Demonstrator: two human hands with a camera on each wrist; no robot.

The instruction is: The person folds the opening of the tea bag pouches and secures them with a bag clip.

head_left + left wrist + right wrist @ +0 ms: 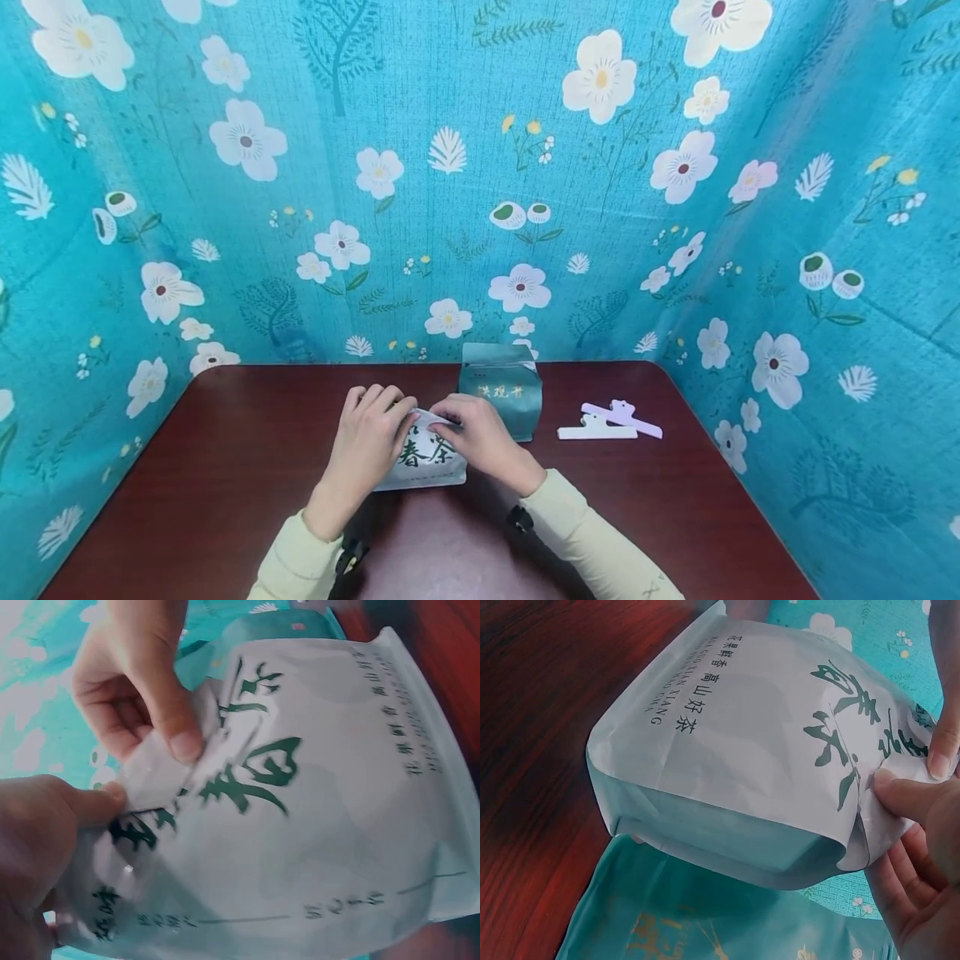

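Both hands (427, 433) pinch the white pouch (423, 458) top, mid-fold; next, I judge, pressing it flat for a clip (596, 432).

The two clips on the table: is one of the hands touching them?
No, the two clips lie apart while both hands hold the white bag.

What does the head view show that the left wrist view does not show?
Only the head view shows the dark red table, two clips lying on it, both sleeves and the whole floral cloth backdrop. Only the left wrist view shows the thumb of the right hand pressing the folded top and the small print along the bag's edge. Both show the white tea bag pinched by the left hand and the teal bag behind.
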